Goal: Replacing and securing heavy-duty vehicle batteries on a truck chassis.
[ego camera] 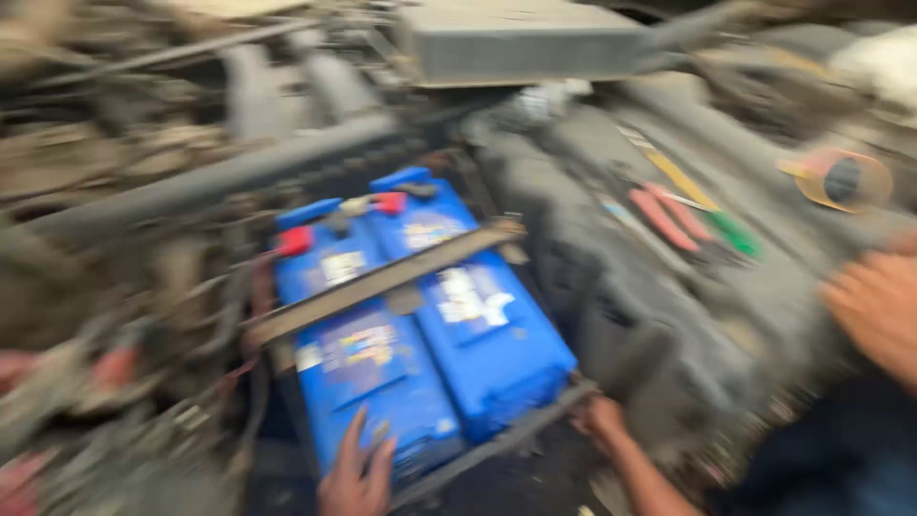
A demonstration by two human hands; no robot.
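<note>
We are leaning over a grimy engine bay where two blue rectangular plastic batteries (420, 325) are sitting side by side in a dark metal tray (506, 440), with a flat grey metal hold-down bar (382, 280) lying slantwise across their tops. Our left hand (355, 475) is resting on the near end of the left battery, fingers (350, 441) spread flat and closed on nothing; our right hand (600, 420) is reaching down at the tray's near right corner, just beside the right battery, and the blur is keeping us from telling whether its fingers are curled around anything. Another hand (874, 306) is showing at the right edge, near red-handled pliers (669, 215) and a green-handled tool (734, 232) lying on the dark engine cover (611, 268). To our eye, handling these batteries well is calling for a firm, level hold low on the case, hands kept off the red terminal caps (294, 240), and care that the bar is not touching both posts.
</note>
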